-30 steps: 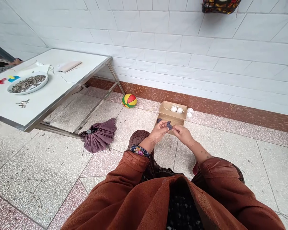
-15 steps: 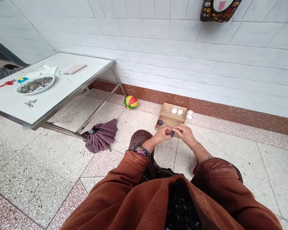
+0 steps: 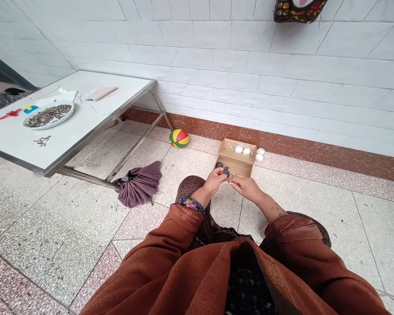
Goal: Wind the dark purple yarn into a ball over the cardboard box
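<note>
My left hand (image 3: 215,181) pinches a small dark purple yarn piece (image 3: 226,172) by its lower side. My right hand (image 3: 248,188) is closed at the fingertips, just right of the piece. A thin dark line runs between the piece and these fingers; whether it is yarn or a slim tool I cannot tell. Beyond both hands lies an open cardboard box (image 3: 241,168). In its near half, partly behind my left hand, is a dark yarn ball (image 3: 219,165). Two white yarn balls (image 3: 239,149) with loose strands rest in the raised lid.
More white balls (image 3: 260,152) sit right of the box. A striped ball (image 3: 179,138) lies by the leg of a white table (image 3: 95,118), which bears a plate of seeds (image 3: 49,116). A folded purple umbrella (image 3: 139,183) lies on the floor. A tiled wall (image 3: 265,96) stands ahead.
Both hands have moved left, and the purple yarn piece went with them, now held up in my left fingers. My right fingertips have drawn slightly away from it and down.
</note>
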Available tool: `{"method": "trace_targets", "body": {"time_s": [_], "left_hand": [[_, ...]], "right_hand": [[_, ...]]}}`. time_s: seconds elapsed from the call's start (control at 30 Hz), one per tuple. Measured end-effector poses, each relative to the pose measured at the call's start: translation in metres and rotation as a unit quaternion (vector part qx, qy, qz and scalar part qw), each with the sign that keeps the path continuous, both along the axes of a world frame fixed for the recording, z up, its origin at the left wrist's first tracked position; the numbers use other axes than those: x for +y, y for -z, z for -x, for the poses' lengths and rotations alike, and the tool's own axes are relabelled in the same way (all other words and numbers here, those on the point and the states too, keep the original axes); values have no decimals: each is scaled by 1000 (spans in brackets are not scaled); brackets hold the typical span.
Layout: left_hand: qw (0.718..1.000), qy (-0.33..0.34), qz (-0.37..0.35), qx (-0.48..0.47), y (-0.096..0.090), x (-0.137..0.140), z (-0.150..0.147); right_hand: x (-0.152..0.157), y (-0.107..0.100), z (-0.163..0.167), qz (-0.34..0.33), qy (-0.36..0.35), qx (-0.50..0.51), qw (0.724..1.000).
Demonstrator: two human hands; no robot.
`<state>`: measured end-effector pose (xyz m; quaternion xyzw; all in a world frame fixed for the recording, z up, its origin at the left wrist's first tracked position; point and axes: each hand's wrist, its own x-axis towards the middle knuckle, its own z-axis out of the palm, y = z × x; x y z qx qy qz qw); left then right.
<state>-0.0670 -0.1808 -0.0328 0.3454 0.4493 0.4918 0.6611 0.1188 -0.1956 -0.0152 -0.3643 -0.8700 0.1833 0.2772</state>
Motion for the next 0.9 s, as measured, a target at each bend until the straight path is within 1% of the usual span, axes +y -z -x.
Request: {"method": "trace_targets", "body": {"time_s": [0.1,0.23,0.3,0.37,0.47,0.57,0.67,0.73,0.83,0.9], "left_hand": [[998,39,-8,39,2,-4,-1],[991,116,-22,57,-4,-9,-2],[990,128,-31,47,-8,-10,-1],[994,104,-37,18,-11,-9,0],[996,64,-16,-61,-14,-8,3],[988,83,20,-131,-17,-10,5],[983,94,27,-155,-17,-12,5],[988,72,19,-138,-14,-11,4],[998,19,5,-53,-7,-6,3],[1000,-3,-2,0,-2,-3,2]], "right_hand": [[3,-8,-2,-17,6,13,1000],[15,-7,-3,-17,71,31,997],[22,-1,-2,-15,109,43,993],[25,5,-2,-13,134,51,990],[24,15,-2,0,131,38,991],[17,20,-5,12,105,10,994],[11,18,-7,10,94,0,996],[7,14,-8,5,78,-3,997],[1,4,-6,0,31,-4,1000],[-2,-3,-5,0,7,5,1000]]}}
